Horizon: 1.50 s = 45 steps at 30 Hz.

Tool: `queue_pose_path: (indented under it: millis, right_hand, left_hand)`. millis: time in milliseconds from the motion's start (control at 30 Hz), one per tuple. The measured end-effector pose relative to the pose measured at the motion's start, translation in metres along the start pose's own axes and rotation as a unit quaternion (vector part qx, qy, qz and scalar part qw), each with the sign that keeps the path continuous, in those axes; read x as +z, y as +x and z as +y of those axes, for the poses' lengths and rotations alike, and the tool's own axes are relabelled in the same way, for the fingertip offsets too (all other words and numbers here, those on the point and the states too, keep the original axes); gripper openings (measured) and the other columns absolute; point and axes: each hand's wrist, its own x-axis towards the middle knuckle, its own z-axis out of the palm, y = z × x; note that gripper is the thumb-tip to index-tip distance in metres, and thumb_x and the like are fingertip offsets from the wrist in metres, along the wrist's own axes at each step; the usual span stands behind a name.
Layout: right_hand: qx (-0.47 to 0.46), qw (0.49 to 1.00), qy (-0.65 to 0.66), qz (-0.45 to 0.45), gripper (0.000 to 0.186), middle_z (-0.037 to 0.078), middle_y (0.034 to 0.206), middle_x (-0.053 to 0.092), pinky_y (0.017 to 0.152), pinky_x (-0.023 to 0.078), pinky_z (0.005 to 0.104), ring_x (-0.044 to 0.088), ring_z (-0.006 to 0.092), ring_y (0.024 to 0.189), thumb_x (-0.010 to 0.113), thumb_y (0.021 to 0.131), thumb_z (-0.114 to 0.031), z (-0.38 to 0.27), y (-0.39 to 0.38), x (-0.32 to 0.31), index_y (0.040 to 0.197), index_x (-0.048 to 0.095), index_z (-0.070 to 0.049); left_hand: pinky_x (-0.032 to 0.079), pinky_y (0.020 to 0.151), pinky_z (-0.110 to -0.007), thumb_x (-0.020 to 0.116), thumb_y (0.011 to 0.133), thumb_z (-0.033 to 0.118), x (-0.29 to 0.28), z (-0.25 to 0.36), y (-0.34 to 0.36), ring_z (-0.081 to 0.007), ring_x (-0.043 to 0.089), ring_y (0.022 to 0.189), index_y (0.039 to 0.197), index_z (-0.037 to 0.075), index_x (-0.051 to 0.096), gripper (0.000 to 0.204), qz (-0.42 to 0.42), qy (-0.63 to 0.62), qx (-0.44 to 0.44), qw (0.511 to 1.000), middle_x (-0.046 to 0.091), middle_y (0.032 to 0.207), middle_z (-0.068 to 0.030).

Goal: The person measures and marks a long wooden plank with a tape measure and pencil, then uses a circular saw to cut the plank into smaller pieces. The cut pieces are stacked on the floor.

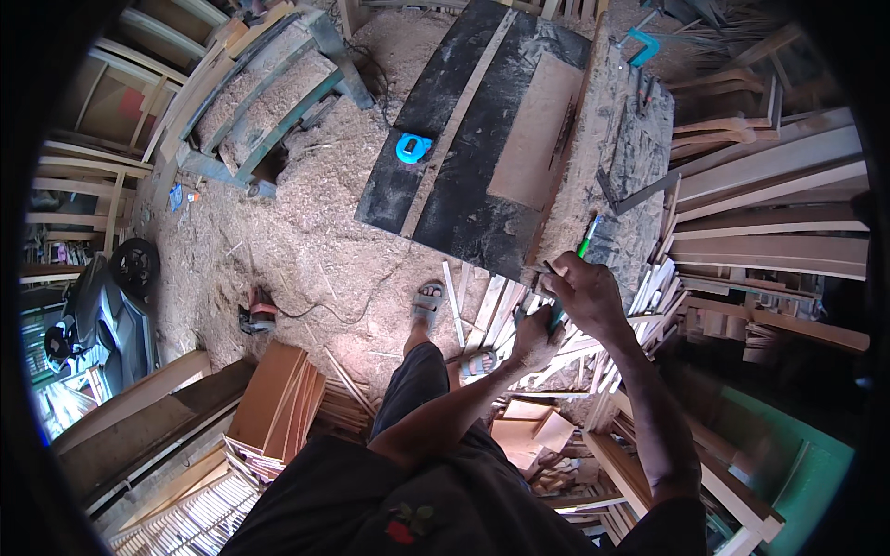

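Note:
At the near corner of the workbench (pixel 593 185), my left hand (pixel 536 341) is closed around a dark teal thing below the bench edge, mostly hidden by the fingers. Just above it, my right hand (pixel 586 295) has bent fingers closed at a small dark piece by the edge; its kind does not show. A green pen (pixel 587 243) lies on the bench beyond the right hand. Left of both hands is a large black board (pixel 468 222) with a pale wood strip (pixel 459 120) along it. A blue tape measure (pixel 413 148) rests on this board, and a brown panel (pixel 533 139) lies farther right.
A dark metal square (pixel 640 193) and a teal clamp (pixel 640 46) are on the bench. Sawdust covers the floor, where a red power tool (pixel 260 310) sits with its cord. Stacked boards (pixel 769 241) stand at right; thin offcuts (pixel 640 301) lie below the bench.

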Motion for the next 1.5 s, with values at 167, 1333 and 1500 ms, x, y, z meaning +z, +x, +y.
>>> queue_pose_path:
  millis: [167,1333,1500]
  right_hand:
    - [-0.373,0.867,-0.283,-0.169,0.045,0.011,0.155,0.053,0.121,0.045,0.0456,0.041,0.0319,0.153,0.073,0.091,-0.016,0.025,-0.003,-0.043,0.135,0.064,-0.009]
    - [-0.582,0.73,-0.287,-0.217,0.041,-0.003,0.086,0.053,0.106,0.041,0.037,0.054,0.0172,0.097,0.073,0.079,-0.053,0.08,0.071,-0.043,0.085,0.057,-0.016]
    - [-0.501,0.785,-0.316,-0.182,0.043,-0.003,0.085,0.052,0.094,0.046,0.0347,0.055,0.016,0.092,0.072,0.079,-0.057,0.081,0.046,-0.051,0.085,0.057,-0.016]
  left_hand:
    - [0.048,0.062,-0.056,0.07,0.092,0.016,-0.004,0.003,0.008,-0.0479,0.066,0.07,0.099,0.001,0.058,0.02,0.017,0.015,0.033,0.999,0.063,0.073,-0.0234]
    - [0.046,0.06,-0.052,0.067,0.094,0.018,-0.012,0.002,0.01,-0.0483,0.061,0.068,0.092,0.002,0.056,0.019,-0.001,0.033,0.006,0.999,0.059,0.071,-0.023]
    - [0.044,0.058,-0.05,0.063,0.092,0.012,-0.013,0.005,0.008,-0.0442,0.056,0.063,0.089,0.001,0.055,0.014,0.006,0.007,0.002,1.0,0.056,0.07,-0.0218]
